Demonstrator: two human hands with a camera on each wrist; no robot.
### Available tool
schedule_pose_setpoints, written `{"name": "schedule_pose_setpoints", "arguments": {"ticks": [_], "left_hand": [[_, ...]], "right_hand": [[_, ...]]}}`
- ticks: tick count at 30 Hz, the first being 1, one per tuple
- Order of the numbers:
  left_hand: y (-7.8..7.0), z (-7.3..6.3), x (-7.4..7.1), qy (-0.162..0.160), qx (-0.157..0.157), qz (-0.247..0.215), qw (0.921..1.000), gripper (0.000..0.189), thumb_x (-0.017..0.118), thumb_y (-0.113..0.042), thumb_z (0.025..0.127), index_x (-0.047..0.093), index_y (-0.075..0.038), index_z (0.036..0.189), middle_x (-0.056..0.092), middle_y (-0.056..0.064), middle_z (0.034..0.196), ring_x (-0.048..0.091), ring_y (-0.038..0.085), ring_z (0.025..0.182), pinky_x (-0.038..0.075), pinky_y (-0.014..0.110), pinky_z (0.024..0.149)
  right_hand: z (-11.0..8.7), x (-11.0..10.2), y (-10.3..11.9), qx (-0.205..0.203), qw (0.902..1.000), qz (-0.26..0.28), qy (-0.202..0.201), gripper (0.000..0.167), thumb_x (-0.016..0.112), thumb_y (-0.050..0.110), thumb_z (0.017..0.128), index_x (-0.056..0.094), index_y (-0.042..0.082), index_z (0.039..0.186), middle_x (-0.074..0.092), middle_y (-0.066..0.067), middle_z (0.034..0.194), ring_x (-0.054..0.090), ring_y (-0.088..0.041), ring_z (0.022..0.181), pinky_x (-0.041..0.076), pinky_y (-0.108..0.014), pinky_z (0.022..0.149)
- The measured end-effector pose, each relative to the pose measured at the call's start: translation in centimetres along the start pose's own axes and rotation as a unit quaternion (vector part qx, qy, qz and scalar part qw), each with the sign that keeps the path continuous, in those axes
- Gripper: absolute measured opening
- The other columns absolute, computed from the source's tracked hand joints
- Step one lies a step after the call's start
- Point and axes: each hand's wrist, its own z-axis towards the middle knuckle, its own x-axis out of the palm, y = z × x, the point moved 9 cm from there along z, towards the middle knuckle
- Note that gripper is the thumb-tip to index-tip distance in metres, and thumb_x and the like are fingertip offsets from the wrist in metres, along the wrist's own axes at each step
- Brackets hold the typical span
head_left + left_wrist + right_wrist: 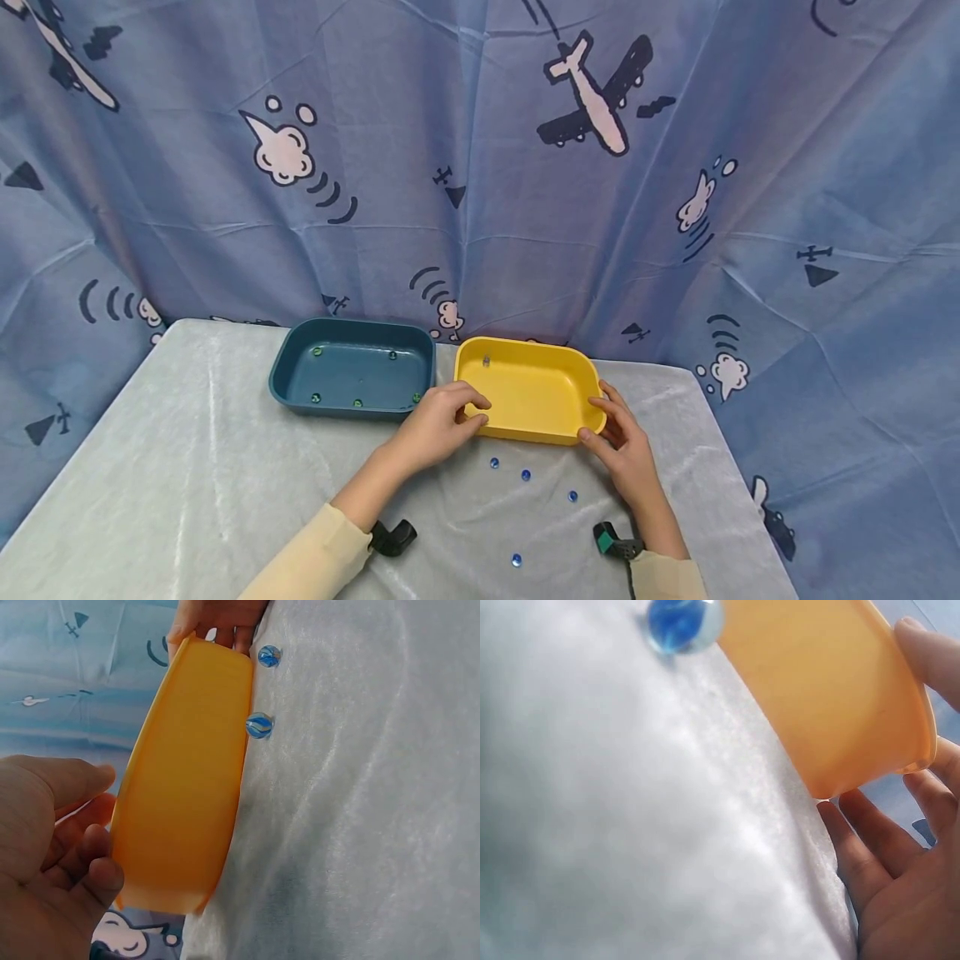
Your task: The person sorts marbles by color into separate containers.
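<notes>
A yellow plastic bin (536, 435) stands on the table, with one clear marble (486, 361) inside near its back left corner. My left hand (438, 425) holds the bin's left end, thumb and fingers bent at the front left corner. At the right end, my right hand (622, 446) grips the bin, thumb at the front corner and fingers round the side. In the left wrist view the fingers (101, 877) touch the bin's wall (180, 765). Several blue marbles lie in front of the bin, one (526, 475) near its front wall and another (517, 560) closer to me.
To the left, a teal bin (352, 411) holds several green marbles (317, 351). A pale cloth (187, 467) covers the table. Behind hangs a blue curtain (405, 150) with printed planes. Each wrist wears a black camera mount (393, 537).
</notes>
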Motion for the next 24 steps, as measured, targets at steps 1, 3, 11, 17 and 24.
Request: {"name": "schedule_pose_setpoints", "arguments": {"ticks": [1, 3, 11, 17, 24], "left_hand": [[0.0, 0.0, 0.0, 0.001, -0.001, -0.001, 1.0, 0.017, 0.08, -0.013, 0.102, 0.081, -0.006, 0.117, 0.07, -0.005, 0.102, 0.058, 0.012, 0.082, 0.054, 0.027, 0.07], [-0.1, -0.1, 0.0, 0.001, -0.001, -0.002, 1.0, 0.016, 0.08, -0.013, 0.102, 0.081, -0.006, 0.117, 0.07, -0.005, 0.102, 0.058, 0.012, 0.083, 0.055, 0.027, 0.072], [-1.1, -0.6, 0.2, -0.012, 0.026, -0.003, 0.9996, 0.01, 0.081, -0.008, 0.1, 0.082, -0.01, 0.11, 0.07, -0.006, 0.098, 0.058, 0.01, 0.082, 0.054, 0.026, 0.072], [-2.0, -1.4, 1.2, -0.009, 0.04, -0.022, 0.9989, 0.01, 0.083, -0.007, 0.098, 0.082, -0.012, 0.107, 0.068, -0.008, 0.093, 0.058, 0.01, 0.081, 0.052, 0.024, 0.07], [-2.6, -2.3, 3.0, 0.014, 0.049, -0.054, 0.9973, 0.008, 0.081, -0.004, 0.099, 0.081, -0.009, 0.106, 0.068, -0.008, 0.093, 0.059, 0.01, 0.081, 0.053, 0.022, 0.07]], "right_hand": [[0.0, 0.0, 0.0, 0.0, 1.0, 0.0, 0.0, 0.049, 0.077, 0.009, 0.103, 0.061, 0.003, 0.15, 0.032, 0.0, 0.178, 0.051, 0.001, 0.14, 0.047, -0.012, 0.108], [0.0, 0.0, -0.1, 0.0, 1.0, 0.001, 0.0, 0.049, 0.077, 0.009, 0.103, 0.061, 0.002, 0.15, 0.032, -0.001, 0.178, 0.051, 0.001, 0.141, 0.047, -0.012, 0.108], [0.0, 0.0, 0.0, -0.002, 1.0, 0.004, 0.001, 0.049, 0.077, 0.01, 0.103, 0.061, 0.002, 0.149, 0.032, -0.002, 0.178, 0.052, 0.001, 0.14, 0.048, -0.013, 0.107], [0.0, 0.0, -0.1, -0.001, 1.0, 0.007, 0.002, 0.05, 0.077, 0.009, 0.103, 0.061, 0.003, 0.15, 0.032, -0.001, 0.178, 0.054, -0.009, 0.142, 0.049, -0.013, 0.107], [0.0, 0.0, -0.3, 0.005, 1.0, -0.001, 0.001, 0.051, 0.078, 0.012, 0.103, 0.061, 0.006, 0.15, 0.032, 0.002, 0.178, 0.053, -0.007, 0.143, 0.047, -0.012, 0.108]]}}
